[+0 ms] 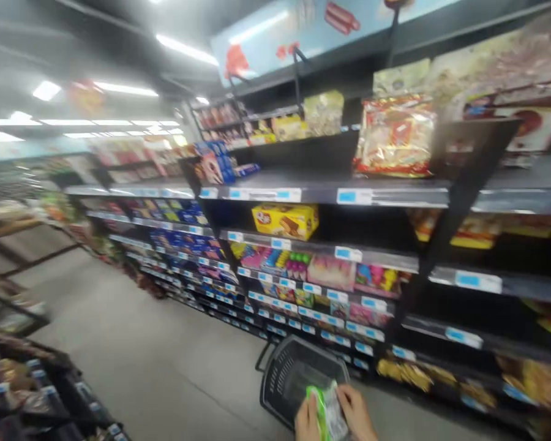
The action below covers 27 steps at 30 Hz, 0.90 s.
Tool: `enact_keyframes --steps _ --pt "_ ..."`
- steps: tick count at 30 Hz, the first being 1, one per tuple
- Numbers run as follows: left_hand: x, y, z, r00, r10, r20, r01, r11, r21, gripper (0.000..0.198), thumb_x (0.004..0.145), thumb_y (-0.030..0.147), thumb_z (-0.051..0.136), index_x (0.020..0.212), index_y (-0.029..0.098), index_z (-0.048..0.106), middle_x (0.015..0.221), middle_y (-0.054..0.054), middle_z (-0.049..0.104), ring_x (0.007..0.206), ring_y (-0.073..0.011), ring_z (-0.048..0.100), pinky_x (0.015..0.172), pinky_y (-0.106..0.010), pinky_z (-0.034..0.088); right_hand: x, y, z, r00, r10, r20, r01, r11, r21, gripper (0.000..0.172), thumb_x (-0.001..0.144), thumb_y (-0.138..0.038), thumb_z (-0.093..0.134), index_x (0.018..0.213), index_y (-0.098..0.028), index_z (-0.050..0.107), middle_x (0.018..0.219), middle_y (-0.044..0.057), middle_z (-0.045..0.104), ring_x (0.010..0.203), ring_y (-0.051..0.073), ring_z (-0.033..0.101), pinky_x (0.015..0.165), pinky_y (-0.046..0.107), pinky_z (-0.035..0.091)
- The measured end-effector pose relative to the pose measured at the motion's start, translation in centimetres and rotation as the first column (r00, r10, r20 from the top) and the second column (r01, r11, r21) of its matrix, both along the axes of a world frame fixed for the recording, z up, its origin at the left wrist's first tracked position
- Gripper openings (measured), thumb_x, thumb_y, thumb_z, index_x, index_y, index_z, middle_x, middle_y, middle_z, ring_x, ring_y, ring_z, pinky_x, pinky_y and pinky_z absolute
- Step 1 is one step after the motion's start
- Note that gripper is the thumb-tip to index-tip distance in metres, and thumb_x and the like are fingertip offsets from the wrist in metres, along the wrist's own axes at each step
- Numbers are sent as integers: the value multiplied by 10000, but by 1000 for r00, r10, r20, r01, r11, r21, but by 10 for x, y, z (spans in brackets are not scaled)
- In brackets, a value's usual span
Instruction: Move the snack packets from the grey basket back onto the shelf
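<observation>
At the bottom of the view, both my hands grip one green and white plastic snack packet [329, 413]. My left hand [307, 420] is closed on its left edge. The fingers of my right hand [356, 411] are closed on the packet's right side. Print on the packet is too blurred to read. Just beyond and below my hands is a black shopping basket [275, 401] with slotted walls and a handle sticking out at its left. Part of the basket's inside is hidden behind my hands and the packet.
Long shelves [321, 193] with price tags run along the right. They carry a yellow box [285, 221], a red and clear bag [395, 138] and colourful toys or sweets [330, 272]. A grey floor aisle [165, 349] runs left of them. Dark display bins [32, 392] stand at the lower left.
</observation>
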State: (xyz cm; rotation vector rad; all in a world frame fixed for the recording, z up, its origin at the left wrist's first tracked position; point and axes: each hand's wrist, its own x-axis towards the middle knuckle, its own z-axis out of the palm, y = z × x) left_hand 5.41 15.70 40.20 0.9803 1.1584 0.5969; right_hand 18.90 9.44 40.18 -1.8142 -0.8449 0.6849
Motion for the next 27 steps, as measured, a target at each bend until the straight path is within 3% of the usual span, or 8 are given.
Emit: enact_keyframes --steps 2,6,11,14,17,21,24,27 --pt "-8 -9 -9 999 40 -17 -40 999 -7 702 573 869 673 797 204 694 811 -129 706 850 -346 701 629 -403 568 14 -16 -11 982 -185 47 186 982 -21 592 830 -728 417 663 -213 655 702 125 680 742 317 674 746 436 553" --pt "-40 -7 -15 916 400 -29 -401 916 -26 682 647 801 663 886 163 665 792 -88 695 739 -244 680 641 -338 547 59 -63 -10 888 -439 136 452 888 -86 609 834 -705 362 701 -172 625 569 85 588 558 226 576 589 332 481" --pt "-63 5 -3 967 254 29 -250 961 -115 674 592 744 764 877 144 652 633 3 610 529 -129 557 502 -232 442 80 -107 -5 982 -189 -5 182 953 -241 462 813 -563 505 873 -138 676 613 53 628 507 195 583 559 320 489" --pt "-46 -7 6 977 195 90 -181 972 -152 718 561 750 790 908 138 650 758 -31 671 619 -140 609 571 -243 486 44 -103 -5 997 58 57 -49 987 -154 617 711 -402 700 1269 -148 630 1147 144 700 920 257 700 880 423 554" --pt "-21 -29 12 988 112 102 -100 988 -115 651 623 757 758 793 147 607 664 3 591 569 -109 533 533 -216 429 -2 -83 -1 955 274 117 -270 962 -48 932 637 -268 810 1501 -224 461 1532 144 463 1396 307 467 1181 486 358" --pt "-4 -47 23 994 -25 106 24 1000 14 578 751 708 701 727 141 587 611 21 515 563 -82 469 516 -189 369 -27 -65 15 913 408 14 -408 911 53 820 739 -122 663 1520 -231 442 1488 135 526 1359 279 529 1156 448 408" --pt "-3 -44 39 969 119 216 -99 990 -101 552 733 674 736 784 151 568 649 30 552 581 -83 523 555 -194 437 -27 -67 26 869 495 -19 -495 868 34 933 692 -231 802 1538 -224 407 1492 141 520 1357 314 523 1158 455 402" --pt "-2 -38 57 963 103 249 -47 975 -219 573 666 648 797 799 146 555 654 10 609 548 -107 582 527 -220 487 -33 -68 28 911 405 -71 -405 914 16 875 695 -306 828 1480 -211 454 1340 120 639 1200 295 627 1077 445 470"
